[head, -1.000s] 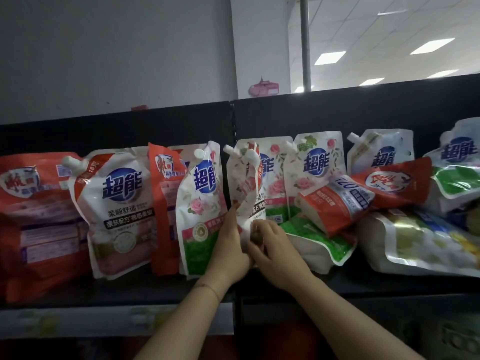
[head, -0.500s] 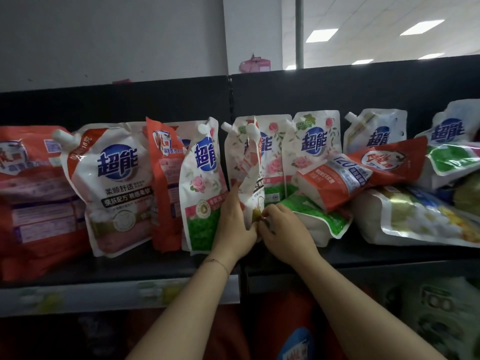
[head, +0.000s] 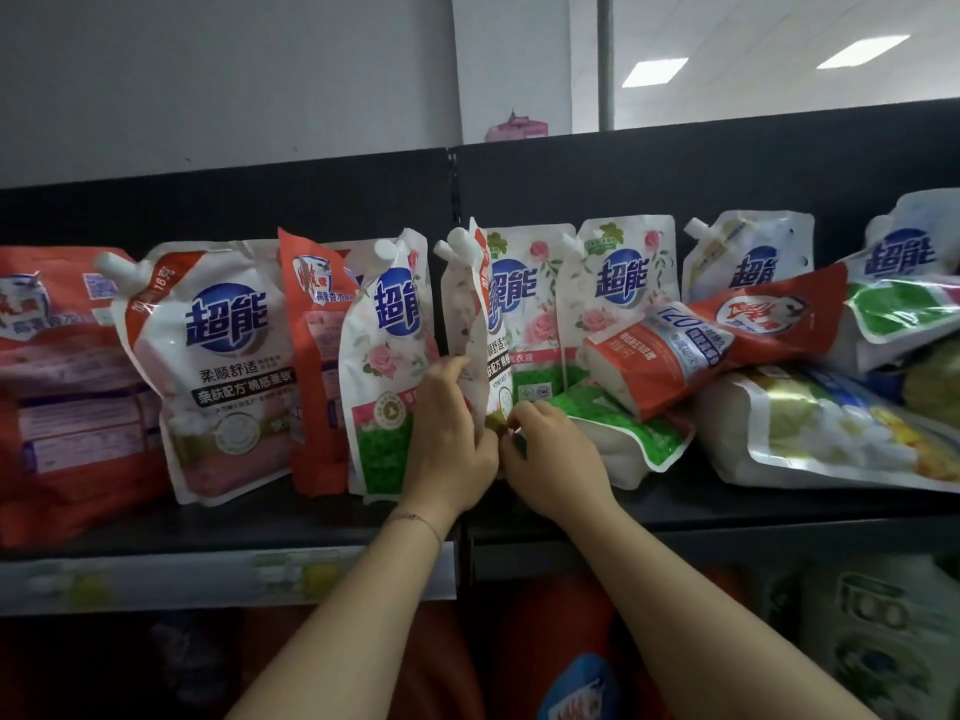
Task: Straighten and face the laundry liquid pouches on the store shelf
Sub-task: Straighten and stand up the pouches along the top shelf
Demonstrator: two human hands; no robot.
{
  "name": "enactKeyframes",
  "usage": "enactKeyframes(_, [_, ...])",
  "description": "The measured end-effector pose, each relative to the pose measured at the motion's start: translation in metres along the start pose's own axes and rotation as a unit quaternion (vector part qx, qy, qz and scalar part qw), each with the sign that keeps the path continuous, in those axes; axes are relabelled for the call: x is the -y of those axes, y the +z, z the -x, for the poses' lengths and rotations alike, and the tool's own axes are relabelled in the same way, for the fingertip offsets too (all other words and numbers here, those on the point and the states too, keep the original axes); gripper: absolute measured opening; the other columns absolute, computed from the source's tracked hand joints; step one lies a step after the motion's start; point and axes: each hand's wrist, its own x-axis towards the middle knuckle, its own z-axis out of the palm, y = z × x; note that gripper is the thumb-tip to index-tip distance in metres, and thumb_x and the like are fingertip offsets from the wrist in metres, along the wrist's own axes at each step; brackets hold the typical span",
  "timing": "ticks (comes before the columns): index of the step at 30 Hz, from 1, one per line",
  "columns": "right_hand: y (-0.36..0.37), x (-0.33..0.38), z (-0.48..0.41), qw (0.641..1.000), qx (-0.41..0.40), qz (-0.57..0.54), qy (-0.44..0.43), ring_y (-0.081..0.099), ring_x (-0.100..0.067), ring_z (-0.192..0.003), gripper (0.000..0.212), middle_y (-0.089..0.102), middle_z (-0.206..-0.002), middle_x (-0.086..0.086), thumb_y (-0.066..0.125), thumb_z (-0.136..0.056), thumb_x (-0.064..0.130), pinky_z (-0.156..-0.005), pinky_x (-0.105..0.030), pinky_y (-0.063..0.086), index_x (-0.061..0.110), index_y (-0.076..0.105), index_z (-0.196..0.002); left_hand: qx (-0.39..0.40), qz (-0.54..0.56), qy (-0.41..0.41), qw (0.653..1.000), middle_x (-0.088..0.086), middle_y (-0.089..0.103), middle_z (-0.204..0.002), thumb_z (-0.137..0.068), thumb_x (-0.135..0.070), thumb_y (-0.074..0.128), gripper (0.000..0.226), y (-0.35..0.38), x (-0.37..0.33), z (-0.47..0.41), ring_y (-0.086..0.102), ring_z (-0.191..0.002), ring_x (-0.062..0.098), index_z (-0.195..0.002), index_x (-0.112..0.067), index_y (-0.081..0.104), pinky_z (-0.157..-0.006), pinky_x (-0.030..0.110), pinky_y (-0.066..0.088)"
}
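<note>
Left-frame pouches (head: 228,366) stand; your left grip (head: 452,449) and right grip (head: 550,459) clasp the edge-on white plastic pouch (head: 470,324); right-frame pouches (head: 717,345) lie toppled.

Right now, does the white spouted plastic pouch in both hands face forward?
No, the white spouted plastic pouch, gripped by the left hand and pinched by the right hand, stands edge-on to the camera.

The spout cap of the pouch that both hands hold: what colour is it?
The spout cap of the pouch is white; the head view shows it best.
</note>
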Motion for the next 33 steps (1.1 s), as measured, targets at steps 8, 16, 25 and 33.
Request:
enactKeyframes(8, [-0.020,-0.008,-0.002,0.995,0.081,0.010,-0.065,0.051,-0.026,-0.094,0.019,0.052,-0.104,-0.007,0.046,-0.093,0.027,-0.063,-0.032,0.033,0.010,0.050,-0.100,-0.026,-0.244,0.160,0.956,0.005,0.040,-0.105,-0.073,-0.013,0.063,0.024,-0.004,-0.008,-0.009,0.041,-0.092,0.021,-0.091,-0.011,0.048,-0.075,0.033,0.045])
enactKeyframes(16, [-0.095,-0.041,-0.012,0.971,0.071,0.132,-0.188,0.046,-0.023,-0.116,0.033,0.053,-0.123,-0.003,0.047,-0.091,0.034,-0.095,-0.037,0.037,0.018,0.054,-0.119,0.132,-0.212,0.162,0.955,0.006,0.054,-0.093,-0.080,-0.019,0.052,0.016,0.018,-0.051,-0.019,0.052,-0.085,0.025,-0.091,-0.009,0.056,-0.068,0.039,0.049])
enactKeyframes(25, [-0.136,-0.085,-0.062,0.939,0.211,0.244,-0.122,0.023,-0.031,-0.136,0.071,0.030,-0.147,-0.005,0.061,-0.080,0.043,-0.108,-0.052,0.023,0.023,0.033,-0.141,0.379,-0.223,-0.102,0.892,-0.003,0.050,-0.132,-0.040,-0.098,0.043,0.113,0.086,-0.091,-0.056,0.043,-0.123,0.025,-0.135,-0.035,0.042,-0.102,0.046,0.038])
enactKeyframes(33, [-0.132,-0.090,-0.082,0.867,0.380,0.308,-0.094,-0.010,-0.035,-0.145,0.087,0.006,-0.158,0.003,0.056,-0.077,0.036,-0.105,-0.072,-0.004,0.046,0.005,-0.146,0.521,-0.281,-0.111,0.798,0.010,0.013,-0.158,-0.058,-0.084,0.060,0.118,0.115,-0.107,-0.076,0.021,-0.141,0.035,-0.152,-0.033,0.010,-0.114,0.049,0.026])
